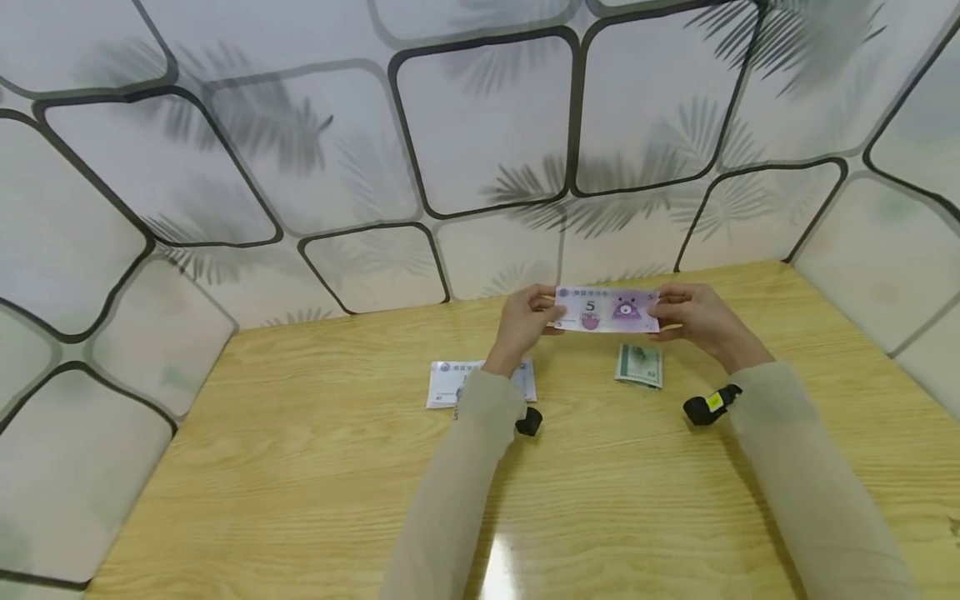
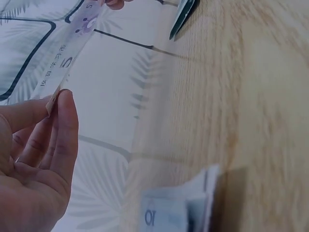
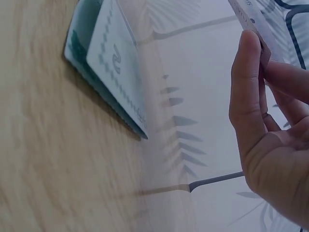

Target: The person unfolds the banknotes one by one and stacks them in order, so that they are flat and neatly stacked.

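A purple play banknote point(image 1: 607, 310) marked 5, with a cartoon figure on it, is held up flat above the table between both hands. My left hand point(image 1: 520, 327) pinches its left end between thumb and fingers, as the left wrist view also shows. At the other end, my right hand point(image 1: 697, 321) pinches the note's right edge. Below the left forearm lies a pale stack of notes point(image 1: 444, 385), partly hidden by the sleeve; a 10 shows on it in the left wrist view. A folded green note point(image 1: 639, 367) rests on the table below the purple one.
The wooden table point(image 1: 300, 483) meets a patterned cloth wall point(image 1: 495, 125) at the back and on both sides. A black wrist camera with a yellow label point(image 1: 708, 406) is strapped at the right wrist, and another black one point(image 1: 529, 422) at the left.
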Motion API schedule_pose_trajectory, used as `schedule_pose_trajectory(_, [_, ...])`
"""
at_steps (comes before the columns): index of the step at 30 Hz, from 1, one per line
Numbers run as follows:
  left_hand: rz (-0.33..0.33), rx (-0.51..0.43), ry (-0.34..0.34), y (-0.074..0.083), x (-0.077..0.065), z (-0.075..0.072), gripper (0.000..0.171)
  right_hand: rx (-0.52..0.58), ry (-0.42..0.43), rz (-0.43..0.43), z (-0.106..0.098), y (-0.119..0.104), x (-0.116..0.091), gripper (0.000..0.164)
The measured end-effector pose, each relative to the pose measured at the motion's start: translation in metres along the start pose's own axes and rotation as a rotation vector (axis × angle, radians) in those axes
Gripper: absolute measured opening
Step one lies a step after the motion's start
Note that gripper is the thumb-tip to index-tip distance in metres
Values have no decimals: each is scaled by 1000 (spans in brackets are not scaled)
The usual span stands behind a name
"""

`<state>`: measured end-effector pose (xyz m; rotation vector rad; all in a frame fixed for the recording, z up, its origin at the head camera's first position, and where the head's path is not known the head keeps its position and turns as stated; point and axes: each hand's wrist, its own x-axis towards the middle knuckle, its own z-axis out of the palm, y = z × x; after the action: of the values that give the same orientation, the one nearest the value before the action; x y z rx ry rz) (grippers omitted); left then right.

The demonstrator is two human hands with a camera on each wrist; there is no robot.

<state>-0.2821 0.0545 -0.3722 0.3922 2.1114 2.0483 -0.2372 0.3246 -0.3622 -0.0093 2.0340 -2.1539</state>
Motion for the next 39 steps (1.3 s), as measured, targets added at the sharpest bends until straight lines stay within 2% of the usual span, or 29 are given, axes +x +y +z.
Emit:
schedule_pose_trajectory(3, [-13, -15, -8, 0, -2, -3, 30, 9, 3, -12, 4, -1, -3, 24])
schedule_pose_trajectory(8, [-55, -51, -68, 2, -6, -12, 34, 15, -21, -20, 12, -1, -6, 20])
schedule_pose_trajectory(14, [-60, -77, -134, 4, -11, -23, 40, -2, -72, -27, 20, -1, -9, 17])
schedule_pose_trajectory(18, [-66, -104, -176, 4, -16, -25, 38, 10, -112, -27, 23, 0, -9, 14])
schedule_pose_trajectory(24, [-85, -180, -220, 2, -22, -31, 37, 92, -208, -46, 26, 2, -10, 30])
schedule_pose_trajectory(29, [-110, -216, -243, 2, -25, -38, 38, 105, -277, -84, 28, 2, -9, 38])
schedule_pose_trajectory(34, [-122, -193, -259, 1, -29, -44, 37, 73, -296, -100, 32, 3, -9, 40])
schedule_pose_trajectory(39, [-94, -167, -255, 0, -33, -52, 39, 63, -282, -85, 38, 4, -8, 39])
